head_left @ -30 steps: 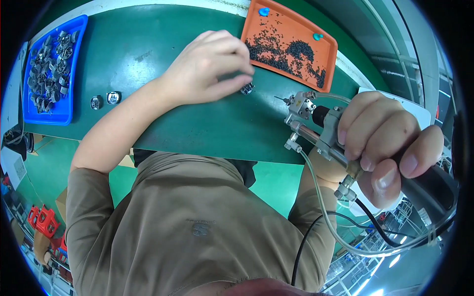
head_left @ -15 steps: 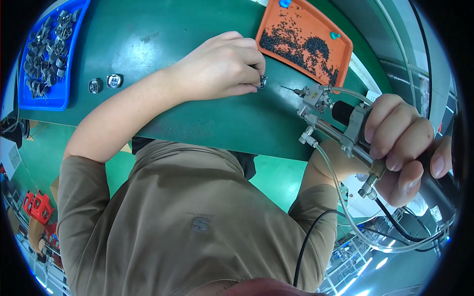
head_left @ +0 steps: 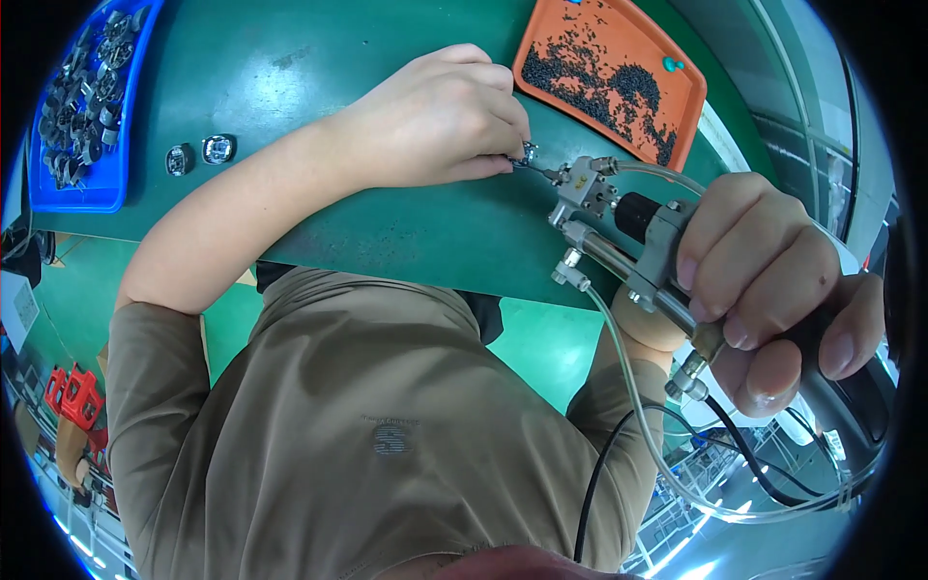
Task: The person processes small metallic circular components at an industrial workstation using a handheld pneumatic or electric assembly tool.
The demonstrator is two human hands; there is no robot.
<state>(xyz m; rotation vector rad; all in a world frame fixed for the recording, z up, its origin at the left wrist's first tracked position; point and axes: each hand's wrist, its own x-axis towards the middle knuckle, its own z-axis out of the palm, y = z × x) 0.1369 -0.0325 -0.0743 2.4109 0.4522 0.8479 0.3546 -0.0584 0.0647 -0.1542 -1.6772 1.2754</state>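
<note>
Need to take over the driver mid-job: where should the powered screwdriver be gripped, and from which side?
Grip the powered screwdriver by its thick dark rear body, where the right hand wraps it now, coming from the right, behind the tool. The front carries exposed fittings, a clear hose and the slim tip, which points left at the small metal part pinched by the left hand.

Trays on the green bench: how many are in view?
2. A blue tray of metal parts sits at the far left edge; an orange tray of small dark screws sits at the upper right. Others may lie outside the frame.
</note>
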